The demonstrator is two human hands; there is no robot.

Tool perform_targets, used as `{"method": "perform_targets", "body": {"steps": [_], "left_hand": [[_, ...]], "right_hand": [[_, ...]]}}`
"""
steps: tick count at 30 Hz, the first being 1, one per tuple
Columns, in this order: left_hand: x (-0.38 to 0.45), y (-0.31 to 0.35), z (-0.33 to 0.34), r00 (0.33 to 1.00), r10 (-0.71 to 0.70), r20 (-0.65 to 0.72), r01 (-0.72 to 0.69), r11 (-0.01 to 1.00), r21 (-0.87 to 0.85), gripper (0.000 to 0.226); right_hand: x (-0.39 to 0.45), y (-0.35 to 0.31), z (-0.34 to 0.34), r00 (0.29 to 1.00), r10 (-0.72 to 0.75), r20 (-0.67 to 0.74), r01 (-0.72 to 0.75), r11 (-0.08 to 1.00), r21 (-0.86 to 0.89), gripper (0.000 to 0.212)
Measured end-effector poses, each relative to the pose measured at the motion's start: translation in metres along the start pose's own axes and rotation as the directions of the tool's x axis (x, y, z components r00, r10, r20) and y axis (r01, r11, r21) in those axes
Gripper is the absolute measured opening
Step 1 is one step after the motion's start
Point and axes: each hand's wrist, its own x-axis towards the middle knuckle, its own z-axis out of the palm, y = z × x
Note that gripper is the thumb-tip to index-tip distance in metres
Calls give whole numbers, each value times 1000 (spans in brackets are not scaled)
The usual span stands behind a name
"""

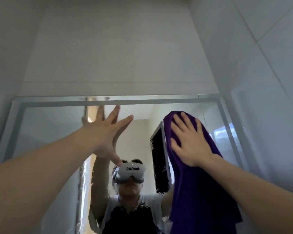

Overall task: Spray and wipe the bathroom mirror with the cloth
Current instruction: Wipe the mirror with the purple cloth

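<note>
cloth [198, 183] pressed to mirror [46, 132] by right hand [191, 141]; no legible writing.

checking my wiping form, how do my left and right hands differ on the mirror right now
The left hand is bare, fingers spread wide against the mirror; the right hand lies flat on the purple cloth, pressing it to the glass. The left reaches nearer the top frame; the right sits slightly lower, cloth hanging below it. Both are open with straight fingers, arms raised.
</note>
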Motion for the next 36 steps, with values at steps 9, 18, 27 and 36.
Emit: {"method": "perform_targets", "body": {"steps": [9,18,27,36], "left_hand": [[-13,-20,32,982,-187,5,184,960,-211,148],[-22,-36,25,991,-107,83,117,986,-118,161],[-26,-41,27,995,-86,59,91,993,-80,162],[-34,-37,30,991,-116,67,124,983,-135,160]], "right_hand": [[87,-63,-15,991,110,-76,-105,992,63,65],[52,-38,-6,905,-425,16,423,897,-128,71],[97,-95,-13,997,-15,-76,17,1000,20,65],[1,-86,16,983,-184,7,184,982,-46,70]]}}
